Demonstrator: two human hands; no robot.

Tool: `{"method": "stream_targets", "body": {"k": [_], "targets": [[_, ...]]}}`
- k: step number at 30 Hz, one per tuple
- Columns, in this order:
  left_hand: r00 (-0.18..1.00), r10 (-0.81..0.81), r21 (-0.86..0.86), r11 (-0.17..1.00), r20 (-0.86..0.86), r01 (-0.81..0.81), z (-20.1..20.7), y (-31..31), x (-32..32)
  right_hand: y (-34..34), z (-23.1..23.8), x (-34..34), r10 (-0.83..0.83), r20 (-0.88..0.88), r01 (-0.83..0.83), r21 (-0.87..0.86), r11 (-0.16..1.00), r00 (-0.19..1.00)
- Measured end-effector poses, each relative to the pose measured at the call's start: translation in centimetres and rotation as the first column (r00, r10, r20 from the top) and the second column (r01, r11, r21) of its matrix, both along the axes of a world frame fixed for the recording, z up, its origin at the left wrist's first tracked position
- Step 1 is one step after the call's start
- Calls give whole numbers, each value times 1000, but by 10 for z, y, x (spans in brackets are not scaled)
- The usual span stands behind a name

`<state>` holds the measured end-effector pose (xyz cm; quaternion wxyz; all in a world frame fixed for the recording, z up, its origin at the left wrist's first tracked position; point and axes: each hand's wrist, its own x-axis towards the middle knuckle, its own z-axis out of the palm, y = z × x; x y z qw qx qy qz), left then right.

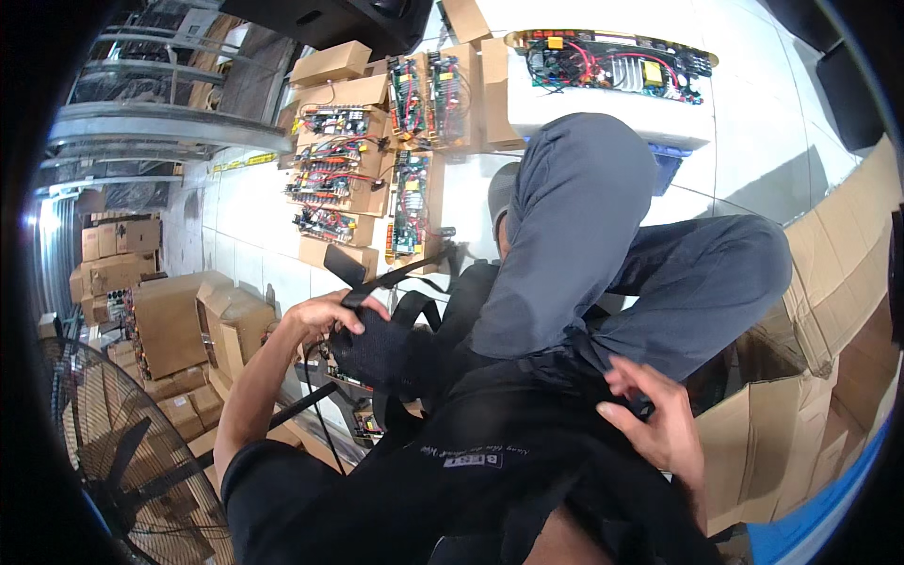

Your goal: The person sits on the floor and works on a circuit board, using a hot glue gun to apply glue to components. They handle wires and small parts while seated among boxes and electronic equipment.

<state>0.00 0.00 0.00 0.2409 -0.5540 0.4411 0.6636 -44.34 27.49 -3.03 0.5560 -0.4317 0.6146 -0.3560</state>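
At my left side lies a black bag (381, 358) with mesh fabric and loose straps, which looks like a backpack. My left hand (328, 313) is closed on its upper edge, by a black strap (400, 275). Part of the bag is hidden against my body and leg. My right hand (656, 416) hovers by my lap, thumb and fingers apart, with nothing visible in it. Beneath its fingers is a dark patch that I cannot make out.
Wired circuit boards (330, 174) rest on cardboard boxes ahead to the left. Another long board (617, 68) lies on a white block. A black fan (127, 471) stands at lower left. Open cardboard cartons (767, 443) are close on my right. Metal shelving (160, 122) is at far left.
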Motion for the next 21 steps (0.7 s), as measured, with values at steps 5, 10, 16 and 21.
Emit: {"method": "stream_targets", "body": {"k": [5,10,16,21], "targets": [[860,-455,128,862,-231,491,-36,38,-48,131,-9,-19,45,-298,133,549,825,953],[679,-670,272,622,-301,734,-72,91,-42,156,-33,-5,170,-282,99,736,669,944],[751,-579,499,571,-318,652,-106,168,-33,154,-55,-6,37,-282,173,679,713,959],[948,-236,586,745,-213,317,-146,250,25,144,-67,-9,-25,-277,208,658,724,961]]}}
